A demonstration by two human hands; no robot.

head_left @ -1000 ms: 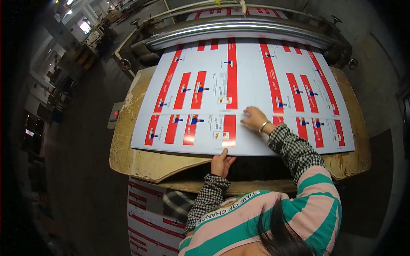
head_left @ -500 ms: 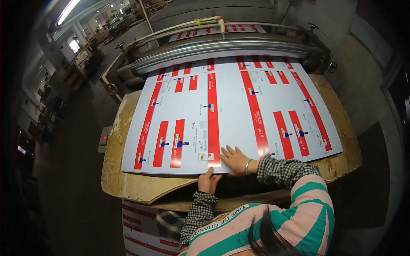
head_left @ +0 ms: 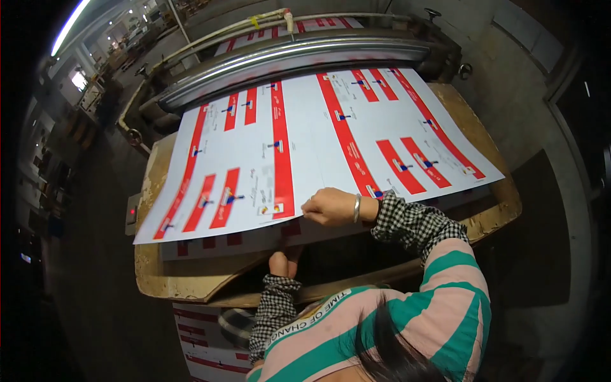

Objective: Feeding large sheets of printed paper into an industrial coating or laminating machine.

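Note:
A large white printed sheet (head_left: 312,153) with red bands lies across the wooden table, its far end under the metal roller (head_left: 299,60). My right hand (head_left: 330,207), a bangle at its wrist, is closed on the near edge of this sheet and holds it raised. Under the lifted edge another printed sheet (head_left: 254,245) shows, partly in shadow. My left hand (head_left: 283,262) is low at the near edge of this lower sheet. Its thumb side shows, but its fingers are mostly hidden in the dark, so their grip is unclear.
The worn wooden table (head_left: 172,280) has a curved cutout on my side. More printed sheets (head_left: 207,344) lie below it at the left. A box with a red light (head_left: 132,213) sits at the left edge. Handwheels (head_left: 465,70) flank the roller, and piping (head_left: 223,32) runs above.
My right hand has gone from lying flat on the sheet to gripping its near edge. That sheet has moved toward the roller and lifted, uncovering one below. My left hand is slightly farther left.

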